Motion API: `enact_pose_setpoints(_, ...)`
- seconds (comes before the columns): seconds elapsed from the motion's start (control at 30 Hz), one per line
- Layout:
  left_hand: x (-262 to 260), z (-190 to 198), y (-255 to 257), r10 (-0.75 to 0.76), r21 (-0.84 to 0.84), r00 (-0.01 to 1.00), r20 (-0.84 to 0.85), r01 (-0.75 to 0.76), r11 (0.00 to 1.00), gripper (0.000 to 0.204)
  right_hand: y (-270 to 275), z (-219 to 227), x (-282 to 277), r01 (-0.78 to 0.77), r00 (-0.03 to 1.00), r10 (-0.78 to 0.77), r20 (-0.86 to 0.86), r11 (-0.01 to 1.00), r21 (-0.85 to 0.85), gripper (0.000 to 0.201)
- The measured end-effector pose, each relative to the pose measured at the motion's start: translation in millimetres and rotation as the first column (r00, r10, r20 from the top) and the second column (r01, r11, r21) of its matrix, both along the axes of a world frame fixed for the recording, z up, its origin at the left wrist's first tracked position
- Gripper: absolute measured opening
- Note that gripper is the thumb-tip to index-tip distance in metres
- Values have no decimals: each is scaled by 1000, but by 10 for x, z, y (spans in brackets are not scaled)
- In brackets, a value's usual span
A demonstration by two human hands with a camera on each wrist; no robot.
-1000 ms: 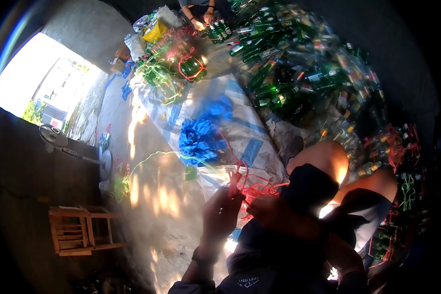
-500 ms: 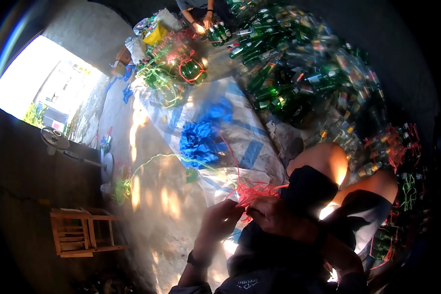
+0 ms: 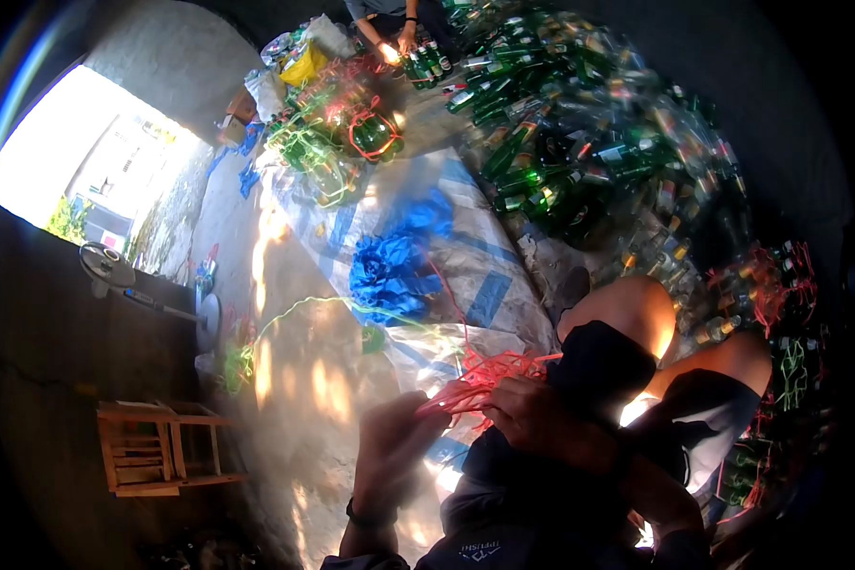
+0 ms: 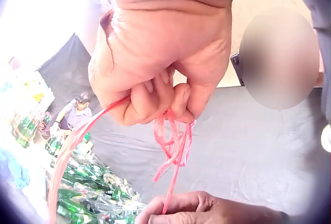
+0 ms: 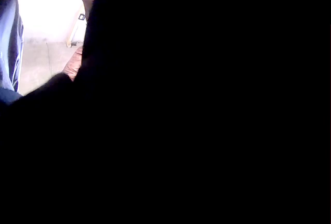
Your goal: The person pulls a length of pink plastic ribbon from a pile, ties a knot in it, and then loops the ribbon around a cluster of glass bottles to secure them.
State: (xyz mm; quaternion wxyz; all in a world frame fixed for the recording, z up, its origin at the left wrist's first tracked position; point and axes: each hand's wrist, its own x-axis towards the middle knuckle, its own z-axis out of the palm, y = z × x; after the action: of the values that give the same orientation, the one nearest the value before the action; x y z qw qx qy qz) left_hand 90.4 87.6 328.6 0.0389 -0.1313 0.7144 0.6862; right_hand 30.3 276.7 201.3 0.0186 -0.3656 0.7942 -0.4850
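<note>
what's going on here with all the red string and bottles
A seated person holds a bunch of red plastic strings between both hands. The left hand has its fingers curled round the strands; the right hand grips the other end by the lap. A big heap of green glass bottles lies beyond, and another person sits at the far end handling bottles.

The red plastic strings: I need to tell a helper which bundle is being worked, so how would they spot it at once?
Start at the big blue-striped white sack spread on the floor and follow it to its near edge, by the seated person's knees. There the left hand and right hand grip the red plastic strings between them. Unlike the blue bundle and green strings lying on the floor, only this one is held.
</note>
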Motion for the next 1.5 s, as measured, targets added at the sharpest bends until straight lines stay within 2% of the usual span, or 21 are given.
enact_pose_setpoints(0.13, -16, -4, 21, 33, 18, 999, -12, -33, 999, 10, -10, -60, 20, 4, 999, -2, -32, 998, 68, 11)
enact_pose_setpoints(0.4, -29, -153, -77, 18, -10, 999, -50, -19, 1000, 12, -13, -114, 40, 5, 999, -3, -39, 999, 42, 11)
enact_pose_setpoints(0.5, -55, -76, 17, 82, -7, 994, -73, -83, 997, 13, -13, -100, 37, 14, 1000, -13, -17, 999, 53, 11)
enact_pose_setpoints(0.6, -28, -136, -81, 41, 9, 996, -82, -41, 999, 14, -11, -96, 33, 12, 1000, -11, -21, 998, 65, 10)
enact_pose_setpoints(1.2, -91, -97, -52, 75, 14, 991, -109, -74, 997, 20, -20, -133, 23, 21, 1000, -19, -24, 997, 71, 8)
enact_pose_setpoints(1.5, -96, -213, -100, 83, -37, 992, -95, -87, 996, 12, -12, -142, 32, 14, 999, -9, -51, 995, 101, 8)
